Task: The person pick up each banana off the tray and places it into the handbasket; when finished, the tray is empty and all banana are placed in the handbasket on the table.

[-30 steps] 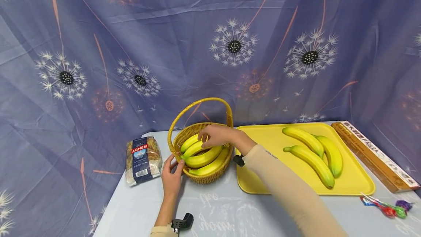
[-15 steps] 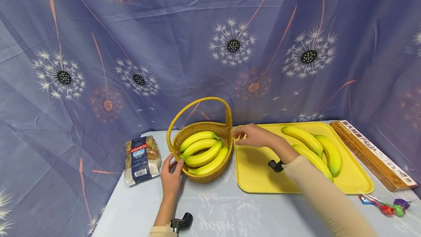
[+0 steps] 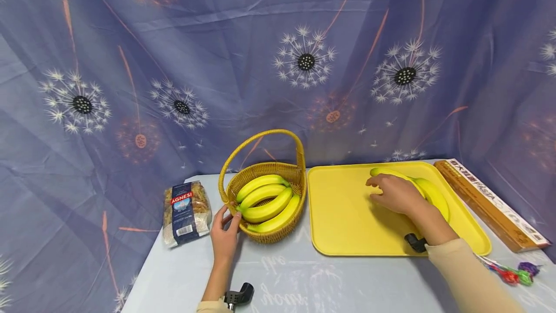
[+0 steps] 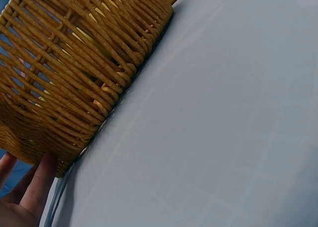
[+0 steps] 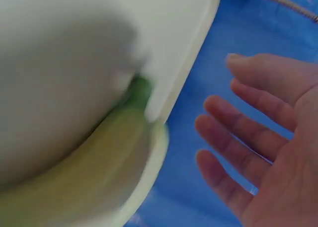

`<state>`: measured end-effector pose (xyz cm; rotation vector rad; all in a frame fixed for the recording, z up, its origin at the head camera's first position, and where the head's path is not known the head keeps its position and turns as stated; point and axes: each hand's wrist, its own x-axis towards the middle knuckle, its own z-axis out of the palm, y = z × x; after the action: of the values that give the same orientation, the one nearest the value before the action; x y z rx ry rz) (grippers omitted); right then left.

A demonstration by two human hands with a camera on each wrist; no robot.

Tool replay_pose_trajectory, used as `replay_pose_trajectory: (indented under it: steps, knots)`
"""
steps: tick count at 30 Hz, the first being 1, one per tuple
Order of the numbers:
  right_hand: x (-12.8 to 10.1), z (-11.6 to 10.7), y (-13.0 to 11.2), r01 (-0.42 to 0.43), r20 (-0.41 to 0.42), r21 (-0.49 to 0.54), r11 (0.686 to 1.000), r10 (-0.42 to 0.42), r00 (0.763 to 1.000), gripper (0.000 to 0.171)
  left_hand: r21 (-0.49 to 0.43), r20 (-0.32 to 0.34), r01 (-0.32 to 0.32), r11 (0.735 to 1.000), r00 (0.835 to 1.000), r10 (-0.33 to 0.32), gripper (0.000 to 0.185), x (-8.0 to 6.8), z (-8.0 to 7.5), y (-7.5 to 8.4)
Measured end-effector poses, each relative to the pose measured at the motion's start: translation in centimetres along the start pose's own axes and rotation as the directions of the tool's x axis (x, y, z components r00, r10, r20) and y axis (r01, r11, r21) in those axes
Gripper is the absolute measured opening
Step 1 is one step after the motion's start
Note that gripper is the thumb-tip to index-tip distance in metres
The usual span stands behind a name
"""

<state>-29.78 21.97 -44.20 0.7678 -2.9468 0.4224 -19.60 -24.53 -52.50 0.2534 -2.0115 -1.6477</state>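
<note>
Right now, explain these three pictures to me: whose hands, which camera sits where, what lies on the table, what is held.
These are one person's two bare hands, filmed by a head camera and one camera on each wrist. In the head view, the left hand rests against the wicker basket, which holds four bananas. The right hand, fingers spread and open in its wrist view, reaches over the bananas on the yellow tray; no grip shows. On the table also lie a pasta bag, a long pasta box and wrapped sweets.

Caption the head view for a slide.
Left hand steadies a wicker basket of four bananas while the right hand reaches onto bananas on a yellow tray.
</note>
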Motion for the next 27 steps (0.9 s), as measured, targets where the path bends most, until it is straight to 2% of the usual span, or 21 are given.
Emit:
replay_pose_trajectory:
  steps: [3,6,9,14,17,21,27]
  knots:
    - [-1.9,0.1,1.4,-0.035,-0.019,-0.095,0.995,0.034,0.999,0.037,0.001,-0.007,-0.002,1.000,1.000,0.002,0.046,0.0,0.1,0.0]
    - [-3.6,0.0,2.5,-0.075,-0.021,-0.138,0.988,0.072,0.997,0.038,-0.003,-0.007,-0.001,1.000,1.000,0.001,0.046,-0.1,0.2,0.1]
    - [-5.1,-0.1,3.4,-0.112,-0.012,-0.116,0.987,0.111,0.994,0.038,-0.004,-0.001,0.002,1.000,1.000,-0.002,0.045,-0.1,0.2,0.0]
    - [-6.7,0.2,4.5,-0.146,0.024,-0.024,0.989,0.146,0.989,0.036,0.001,0.004,-0.009,1.000,1.000,0.009,0.044,-0.1,0.1,-0.2]
    - [-7.2,0.5,4.8,-0.143,0.034,0.028,0.989,0.142,0.989,0.031,0.005,-0.001,-0.009,1.000,1.000,0.009,0.044,-0.1,0.0,-0.2]
    - [-7.7,0.7,4.9,-0.098,-0.006,0.055,0.994,0.098,0.995,0.023,-0.006,0.000,-0.009,1.000,1.000,0.009,0.045,0.0,0.0,-0.3]
    - [-8.4,0.6,4.3,-0.026,-0.016,0.031,0.999,0.026,1.000,0.046,-0.009,0.003,-0.005,1.000,1.000,0.005,0.045,-0.1,0.1,-0.2]
